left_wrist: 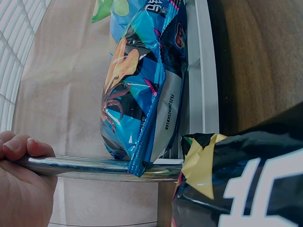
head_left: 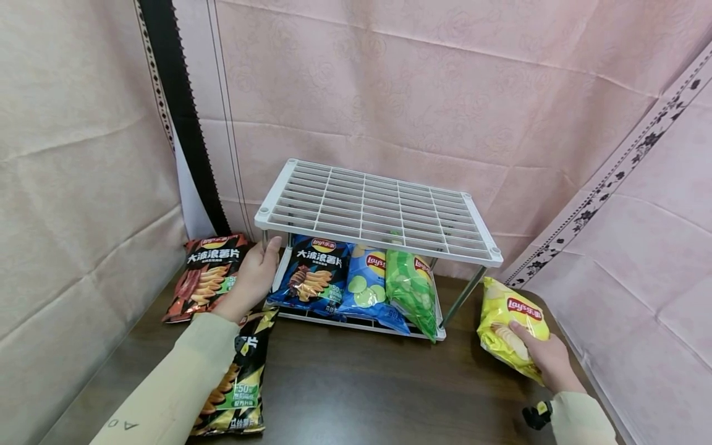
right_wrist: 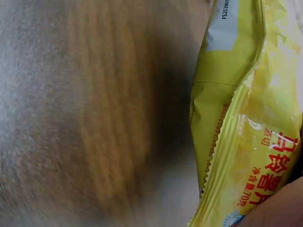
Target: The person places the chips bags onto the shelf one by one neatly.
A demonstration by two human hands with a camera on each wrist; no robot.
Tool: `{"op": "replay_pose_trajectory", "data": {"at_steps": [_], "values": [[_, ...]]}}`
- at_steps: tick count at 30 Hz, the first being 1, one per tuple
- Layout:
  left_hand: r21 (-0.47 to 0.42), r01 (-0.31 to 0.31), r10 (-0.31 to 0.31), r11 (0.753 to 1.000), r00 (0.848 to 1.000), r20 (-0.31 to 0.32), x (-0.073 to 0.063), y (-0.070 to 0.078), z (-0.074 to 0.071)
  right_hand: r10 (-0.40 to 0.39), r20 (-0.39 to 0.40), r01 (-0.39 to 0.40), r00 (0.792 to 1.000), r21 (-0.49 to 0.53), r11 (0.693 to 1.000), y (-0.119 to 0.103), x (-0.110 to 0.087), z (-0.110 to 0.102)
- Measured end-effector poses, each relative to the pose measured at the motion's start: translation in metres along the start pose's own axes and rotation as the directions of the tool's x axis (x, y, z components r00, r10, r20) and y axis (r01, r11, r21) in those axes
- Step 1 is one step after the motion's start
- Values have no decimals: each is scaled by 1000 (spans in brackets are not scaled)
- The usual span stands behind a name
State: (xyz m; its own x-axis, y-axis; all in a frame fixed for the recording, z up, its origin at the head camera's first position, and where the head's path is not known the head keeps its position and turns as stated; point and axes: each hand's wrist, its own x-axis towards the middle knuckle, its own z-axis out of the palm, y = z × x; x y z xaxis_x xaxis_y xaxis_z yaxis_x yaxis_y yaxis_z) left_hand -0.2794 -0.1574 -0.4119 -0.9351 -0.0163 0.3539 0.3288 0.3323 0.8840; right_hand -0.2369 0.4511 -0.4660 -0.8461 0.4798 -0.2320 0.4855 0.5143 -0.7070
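My left hand is at the front left corner of a white two-tier rack. In the left wrist view its fingers curl round the rack's shiny metal post. On the lower tier lean a dark blue chip bag, a lighter blue chip bag and a green chip bag. Off to the right of the rack, my right hand grips a yellow chip bag, thumb across its front. The right wrist view shows that bag's crimped seam close up, tilted over the brown table.
A red chip bag lies left of the rack, against the cloth wall. Nearer me is a black and gold chip bag, partly behind my left sleeve. Pink patterned cloth hangs behind and on both sides of the wooden table.
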Motion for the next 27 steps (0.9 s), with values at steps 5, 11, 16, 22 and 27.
{"op": "replay_pose_trajectory", "data": {"at_steps": [5,11,16,22,27], "values": [[4,-6,6,1000,1000,-3,-1,2,0,-3,-26,6,1000,120,993,-8,-8,-13],[25,-9,9,1000,1000,-6,-1,2,0,-52,-37,57,998,170,984,-26,-18,-33],[31,-2,2,1000,1000,-2,-2,2,-1,-96,-42,103,994,215,971,-44,-31,-46],[27,6,-6,1000,1000,1,-1,1,-2,-124,-18,121,992,397,910,-65,-46,-62],[25,11,-10,1000,1000,-3,-2,2,-1,-187,19,138,982,605,785,-83,-58,-76]]}}
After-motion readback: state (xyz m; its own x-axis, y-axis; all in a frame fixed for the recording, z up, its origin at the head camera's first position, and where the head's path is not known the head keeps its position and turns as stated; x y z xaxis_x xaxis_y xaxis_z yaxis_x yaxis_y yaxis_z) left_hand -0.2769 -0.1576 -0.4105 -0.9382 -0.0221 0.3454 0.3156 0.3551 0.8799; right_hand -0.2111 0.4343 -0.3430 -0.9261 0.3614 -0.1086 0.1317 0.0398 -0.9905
